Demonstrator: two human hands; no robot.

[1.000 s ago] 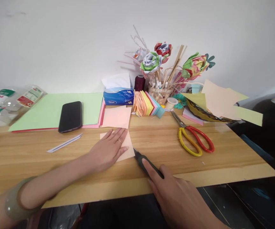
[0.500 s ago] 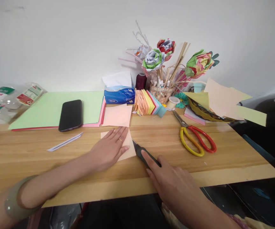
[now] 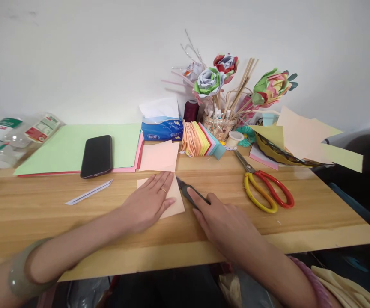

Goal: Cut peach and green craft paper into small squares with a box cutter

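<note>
My left hand (image 3: 149, 200) lies flat with fingers stretched over a pale peach sheet of paper (image 3: 176, 202), pressing it on the wooden table. Part of the sheet is hidden under the palm. In my right hand (image 3: 222, 222) is a dark grey-green utility knife (image 3: 189, 196), its handle gripped with the index finger along the top. The blade tip touches or nearly touches the sheet's right edge, near its upper corner. Just behind this sheet lie pink paper squares (image 3: 159, 156).
Scissors (image 3: 265, 188) lie to the right, near a basket of paper (image 3: 278, 152). A phone (image 3: 97, 156) rests on green sheets (image 3: 53, 147), with a folded white strip (image 3: 89, 192) in front. Behind stand a tissue pack (image 3: 162, 127), folded papers (image 3: 199, 139) and paper flowers (image 3: 209, 81).
My right hand and the utility knife have moved away from me along the right edge of the paper, toward its upper corner. My left hand stays in place on the sheet.
</note>
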